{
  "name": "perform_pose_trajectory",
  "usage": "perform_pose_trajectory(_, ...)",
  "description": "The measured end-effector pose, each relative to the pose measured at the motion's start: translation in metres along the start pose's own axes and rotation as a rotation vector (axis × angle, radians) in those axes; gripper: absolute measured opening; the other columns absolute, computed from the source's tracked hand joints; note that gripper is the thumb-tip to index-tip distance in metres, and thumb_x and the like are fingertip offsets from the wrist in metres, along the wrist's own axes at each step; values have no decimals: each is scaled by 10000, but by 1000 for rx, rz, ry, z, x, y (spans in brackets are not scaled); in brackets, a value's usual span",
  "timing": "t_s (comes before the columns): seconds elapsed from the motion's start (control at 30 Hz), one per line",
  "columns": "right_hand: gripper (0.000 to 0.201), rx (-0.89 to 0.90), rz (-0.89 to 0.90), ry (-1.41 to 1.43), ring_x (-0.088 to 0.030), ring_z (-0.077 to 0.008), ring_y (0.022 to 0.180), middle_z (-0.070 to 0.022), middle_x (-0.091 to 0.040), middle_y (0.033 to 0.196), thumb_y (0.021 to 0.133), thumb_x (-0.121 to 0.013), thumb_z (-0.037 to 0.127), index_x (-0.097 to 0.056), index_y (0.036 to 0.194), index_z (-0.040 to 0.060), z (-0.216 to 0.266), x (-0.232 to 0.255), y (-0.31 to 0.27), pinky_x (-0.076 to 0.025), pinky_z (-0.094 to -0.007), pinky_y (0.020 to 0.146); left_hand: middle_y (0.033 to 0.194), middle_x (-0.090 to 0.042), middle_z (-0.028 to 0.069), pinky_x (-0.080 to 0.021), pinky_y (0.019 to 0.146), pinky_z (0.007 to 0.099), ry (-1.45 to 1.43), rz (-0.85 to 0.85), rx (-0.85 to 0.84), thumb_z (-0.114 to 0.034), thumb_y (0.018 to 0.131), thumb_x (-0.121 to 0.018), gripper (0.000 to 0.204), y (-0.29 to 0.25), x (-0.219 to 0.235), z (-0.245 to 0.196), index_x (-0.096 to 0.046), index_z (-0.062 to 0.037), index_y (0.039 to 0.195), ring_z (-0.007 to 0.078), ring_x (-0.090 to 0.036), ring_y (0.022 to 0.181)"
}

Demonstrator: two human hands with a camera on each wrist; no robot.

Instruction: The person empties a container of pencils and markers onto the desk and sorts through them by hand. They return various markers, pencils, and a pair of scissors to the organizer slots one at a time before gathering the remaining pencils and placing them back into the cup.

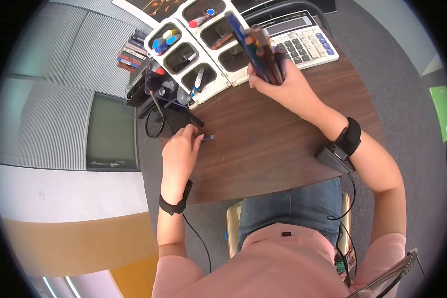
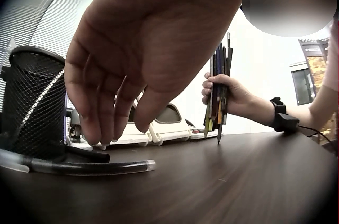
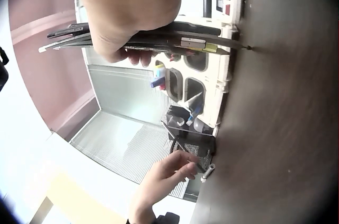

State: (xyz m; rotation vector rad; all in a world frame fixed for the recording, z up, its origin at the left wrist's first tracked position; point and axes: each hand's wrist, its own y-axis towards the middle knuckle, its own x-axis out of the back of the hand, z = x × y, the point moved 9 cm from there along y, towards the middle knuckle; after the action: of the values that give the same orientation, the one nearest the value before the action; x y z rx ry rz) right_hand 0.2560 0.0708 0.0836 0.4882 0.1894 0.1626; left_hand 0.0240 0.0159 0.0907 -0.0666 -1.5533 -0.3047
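My right hand grips an upright bundle of pens and pencils over the far part of the brown table. Their lower tips come close to the tabletop in the left wrist view. At the table's left side, my left hand hangs with fingers pointing down and slightly bent, the thumb apart from them. Beneath its fingertips lies a dark pen with a clear end. A second black stick-like piece lies behind that pen. Beside this hand stands a black mesh pen cup.
A white organizer with several compartments of markers and pens stands at the table's back. To its right is a white calculator. Books stack up at the far left. A cable hangs from the right wrist strap.
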Motion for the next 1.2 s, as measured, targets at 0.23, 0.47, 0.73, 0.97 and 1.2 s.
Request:
perform_pose_trajectory(0.23, 297, -75, 125, -131, -557, -125, 722, -98, -634, 803, 764, -630, 76, -605, 1049, -3, -35, -21, -7, -459, -282, 713, 832, -635, 110, -485, 630, 358, -97, -14, -4, -172, 837, -653, 189, 7, 11, -17, -588, -54, 969, 280, -630, 735)
perform_pose_trajectory(0.47, 392, -101, 634, -100, -510, -111, 721, -57, -597, 804, 750, -650, 57, -564, 1124, -22, -32, -63, -32, -440, -272, 700, 1268, -531, 135, -443, 950, 347, -903, 19, -289, -105, 687, -805, 719, 16, 14, -67, -446, -43, 1307, 234, -532, 1157)
perform_pose_trajectory(0.73, 374, -126, 783, -104, -602, -209, 939, -119, -634, 1019, 742, -712, 133, -586, 1073, 16, -24, -73, -39, -472, -340, 812, 998, -630, 55, -463, 803, 243, -1381, 83, -461, 11, 722, -750, 350, 19, 5, -123, -584, -31, 1028, 116, -587, 929)
perform_pose_trajectory(0.97, 599, -181, 769, -48, -565, -223, 1007, -122, -596, 1023, 726, -779, 238, -497, 1224, 61, -44, -72, -46, -435, -348, 900, 597, -475, -4, -336, 447, 229, -1800, -320, -167, -80, 908, -554, 79, 33, 31, -75, -493, -64, 859, 80, -428, 471)
perform_pose_trajectory(1.2, 480, -279, 816, -122, -541, -182, 1051, -80, -578, 1076, 792, -729, 203, -525, 1208, 79, -53, -71, -46, -416, -332, 948, 565, -324, -80, -260, 490, 221, -1732, -902, -267, -234, 921, -526, 236, 6, 134, 39, -430, -176, 713, 42, -300, 480)
